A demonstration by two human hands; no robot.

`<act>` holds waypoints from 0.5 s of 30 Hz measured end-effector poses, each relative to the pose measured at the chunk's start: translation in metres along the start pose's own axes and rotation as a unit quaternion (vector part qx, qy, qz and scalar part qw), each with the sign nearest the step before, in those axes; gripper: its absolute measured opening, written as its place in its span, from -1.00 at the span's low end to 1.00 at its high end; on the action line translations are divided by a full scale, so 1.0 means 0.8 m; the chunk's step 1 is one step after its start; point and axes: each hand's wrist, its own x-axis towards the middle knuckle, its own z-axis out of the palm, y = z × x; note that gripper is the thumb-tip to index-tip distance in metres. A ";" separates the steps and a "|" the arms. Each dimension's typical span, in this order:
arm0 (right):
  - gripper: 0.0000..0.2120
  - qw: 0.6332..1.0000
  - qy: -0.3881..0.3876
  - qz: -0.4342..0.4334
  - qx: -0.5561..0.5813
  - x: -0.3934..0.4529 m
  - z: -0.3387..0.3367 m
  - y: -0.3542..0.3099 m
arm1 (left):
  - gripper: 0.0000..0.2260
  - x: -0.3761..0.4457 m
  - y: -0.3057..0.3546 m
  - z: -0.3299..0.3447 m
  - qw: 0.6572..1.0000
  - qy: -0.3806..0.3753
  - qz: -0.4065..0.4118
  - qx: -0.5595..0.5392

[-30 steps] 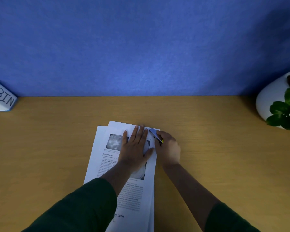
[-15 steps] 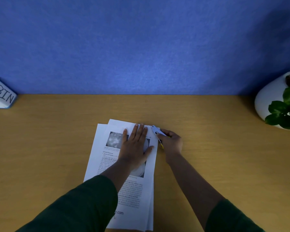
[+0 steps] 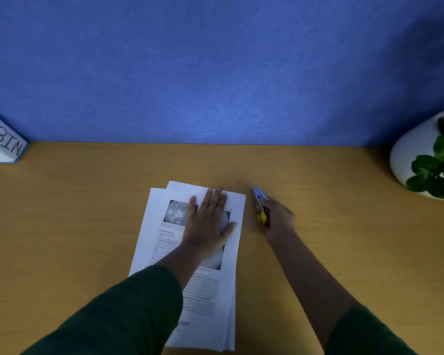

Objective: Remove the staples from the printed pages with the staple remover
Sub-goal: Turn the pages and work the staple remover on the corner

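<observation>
Blue fabric wall [image 3: 215, 67] backs the wooden table [image 3: 344, 252] where I work. At the far right stands a white rounded planter [image 3: 413, 155] with green leaves [image 3: 436, 167]; at the far left, a small blue-edged box lettered "BIN" [image 3: 4, 140]. My printed pages [image 3: 203, 290] lie in a loose stack at the middle, sheets slightly fanned. My left hand [image 3: 208, 221] lies flat on the top page, fingers spread, pressing it down and gripping nothing. My right hand [image 3: 277, 219] is just beside the stack's right edge, off the paper, its grip clenched around the staple remover [image 3: 260, 203], whose tip points away from me.
</observation>
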 end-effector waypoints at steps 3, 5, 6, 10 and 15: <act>-0.83 1.000 -0.015 -0.018 -0.016 0.001 -0.007 0.003 | -0.32 0.000 0.000 0.000 1.000 0.000 -0.001 -0.001; -0.84 0.997 -0.021 -0.055 -0.041 0.000 -0.011 0.009 | -0.32 0.000 0.000 0.000 1.000 -0.001 0.000 -0.002; -0.83 0.995 -0.019 -0.084 -0.058 0.000 -0.014 0.012 | -0.32 0.000 0.000 -0.001 1.000 0.000 0.000 -0.003; -0.79 0.971 0.015 -0.190 -0.144 0.000 -0.036 0.016 | -0.31 0.000 0.000 0.000 1.000 0.001 0.002 0.000; -0.73 0.955 0.057 -0.224 -0.184 0.003 -0.067 0.018 | -0.32 -0.008 0.004 -0.010 0.999 0.035 -0.025 -0.001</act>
